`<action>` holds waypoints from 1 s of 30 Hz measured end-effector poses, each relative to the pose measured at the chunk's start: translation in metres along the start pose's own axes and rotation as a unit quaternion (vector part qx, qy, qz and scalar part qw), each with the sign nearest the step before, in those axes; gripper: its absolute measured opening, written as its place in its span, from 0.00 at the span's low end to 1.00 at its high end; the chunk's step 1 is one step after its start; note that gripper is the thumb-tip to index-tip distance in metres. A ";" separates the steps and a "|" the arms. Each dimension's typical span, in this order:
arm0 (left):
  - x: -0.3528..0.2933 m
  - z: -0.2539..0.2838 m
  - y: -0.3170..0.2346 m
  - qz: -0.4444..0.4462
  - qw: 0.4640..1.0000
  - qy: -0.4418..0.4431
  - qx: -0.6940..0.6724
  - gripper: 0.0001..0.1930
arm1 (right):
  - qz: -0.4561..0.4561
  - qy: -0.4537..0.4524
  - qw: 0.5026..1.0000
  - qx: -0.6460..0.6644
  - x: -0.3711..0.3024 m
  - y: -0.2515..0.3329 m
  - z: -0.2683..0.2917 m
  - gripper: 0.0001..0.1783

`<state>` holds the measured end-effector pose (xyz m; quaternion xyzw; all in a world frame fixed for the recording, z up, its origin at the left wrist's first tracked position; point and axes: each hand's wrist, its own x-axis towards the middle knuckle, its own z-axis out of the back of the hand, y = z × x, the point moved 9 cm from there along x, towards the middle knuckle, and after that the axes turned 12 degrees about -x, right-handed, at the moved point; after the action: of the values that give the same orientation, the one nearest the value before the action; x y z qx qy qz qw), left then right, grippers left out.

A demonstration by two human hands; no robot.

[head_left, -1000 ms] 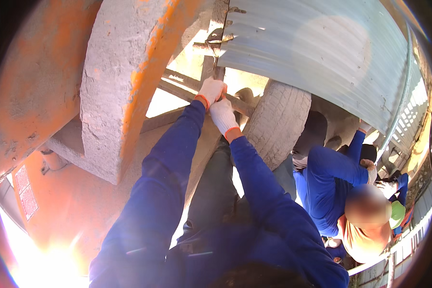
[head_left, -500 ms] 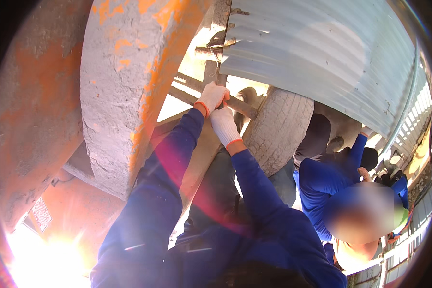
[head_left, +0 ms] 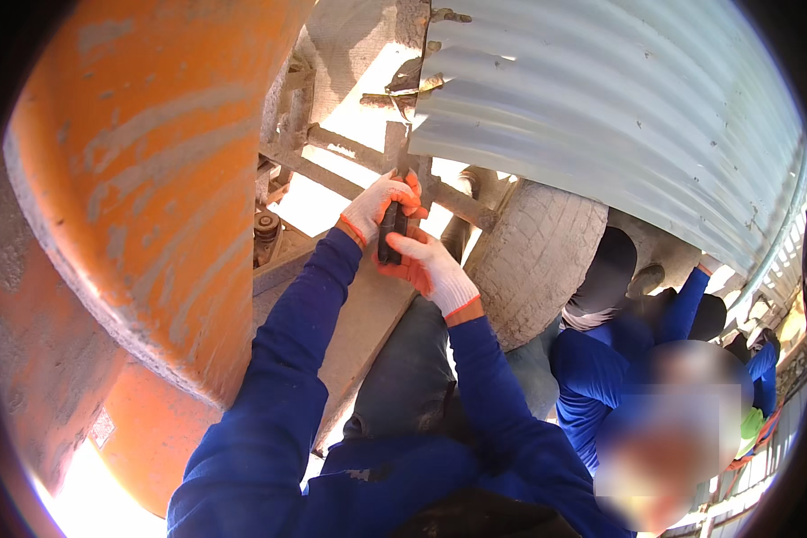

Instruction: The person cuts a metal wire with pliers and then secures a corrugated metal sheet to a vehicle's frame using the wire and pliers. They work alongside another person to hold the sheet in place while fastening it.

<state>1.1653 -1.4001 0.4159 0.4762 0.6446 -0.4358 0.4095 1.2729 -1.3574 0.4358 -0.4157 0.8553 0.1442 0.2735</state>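
Left hand (head_left: 378,205): is gripping the dark tool (head_left: 389,244) near its top, fingers wrapping around.
Right hand (head_left: 435,271): is holding the lower end between thumb and bent fingers.
Arms: are reaching forward, wrists converging.
Tool: is tilting slightly just below the corrugated sheet's (head_left: 601,117) near-left corner.
Room: orange shell (head_left: 166,161) is bounding the left side, tyre (head_left: 540,266) the right.
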 end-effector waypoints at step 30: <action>-0.005 0.001 -0.024 0.037 0.986 -0.037 0.157 0.29 | 0.144 0.229 0.816 0.511 0.036 0.000 -0.012 0.27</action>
<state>1.1427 -1.4064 0.4245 0.5419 0.5347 -0.5331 0.3692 1.2511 -1.3856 0.4244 -0.1089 0.8942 -0.3752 0.2185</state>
